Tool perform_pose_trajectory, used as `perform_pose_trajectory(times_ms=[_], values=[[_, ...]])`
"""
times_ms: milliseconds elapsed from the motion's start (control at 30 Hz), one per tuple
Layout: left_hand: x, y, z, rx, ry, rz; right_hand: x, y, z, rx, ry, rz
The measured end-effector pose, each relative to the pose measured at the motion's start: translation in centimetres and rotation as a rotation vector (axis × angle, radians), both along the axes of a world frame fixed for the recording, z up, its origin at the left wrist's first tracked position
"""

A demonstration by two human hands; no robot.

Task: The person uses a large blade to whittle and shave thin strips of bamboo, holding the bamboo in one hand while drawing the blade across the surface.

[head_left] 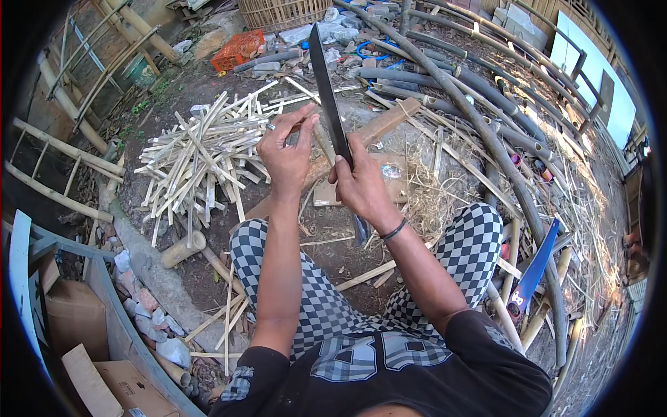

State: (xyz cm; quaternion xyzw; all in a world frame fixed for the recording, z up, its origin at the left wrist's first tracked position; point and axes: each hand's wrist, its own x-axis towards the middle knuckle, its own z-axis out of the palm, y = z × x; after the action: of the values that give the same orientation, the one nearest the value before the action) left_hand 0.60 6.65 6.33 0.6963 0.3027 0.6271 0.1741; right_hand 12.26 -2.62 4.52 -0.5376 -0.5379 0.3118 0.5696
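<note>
My right hand (361, 179) is closed around a machete, its long dark blade (326, 87) pointing up and away from me. Beside the blade, a short pale bamboo strip (323, 142) stands tilted. The fingertips of my left hand (286, 151) pinch the strip's upper end; its lower end meets my right thumb. Whether the cutting edge touches the strip I cannot tell. Under my hands, a thick wooden beam (392, 124) slants across the ground, with a flat board (394, 189) next to it. The machete's grip is mostly hidden by my right hand.
A heap of split bamboo strips (201, 156) lies to the left, curled shavings (434, 191) to the right. Bamboo poles (479, 104) and a blue-bladed handsaw (535, 271) lie farther right. An orange crate (238, 50) stands at the back, cardboard boxes (76, 316) at the lower left.
</note>
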Motion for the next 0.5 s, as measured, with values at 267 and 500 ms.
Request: perform_pose_trajectory(times_ms=[267,500], values=[[-1.5,1.2,-0.5,0.063,-0.026,-0.015,-3.3,0.4,1.9,0.2,-0.166,-0.141],[-1.2,1.2,-0.5,-0.018,-0.154,-0.057,-3.9,0.2,1.1,0.121,-0.182,-0.17]])
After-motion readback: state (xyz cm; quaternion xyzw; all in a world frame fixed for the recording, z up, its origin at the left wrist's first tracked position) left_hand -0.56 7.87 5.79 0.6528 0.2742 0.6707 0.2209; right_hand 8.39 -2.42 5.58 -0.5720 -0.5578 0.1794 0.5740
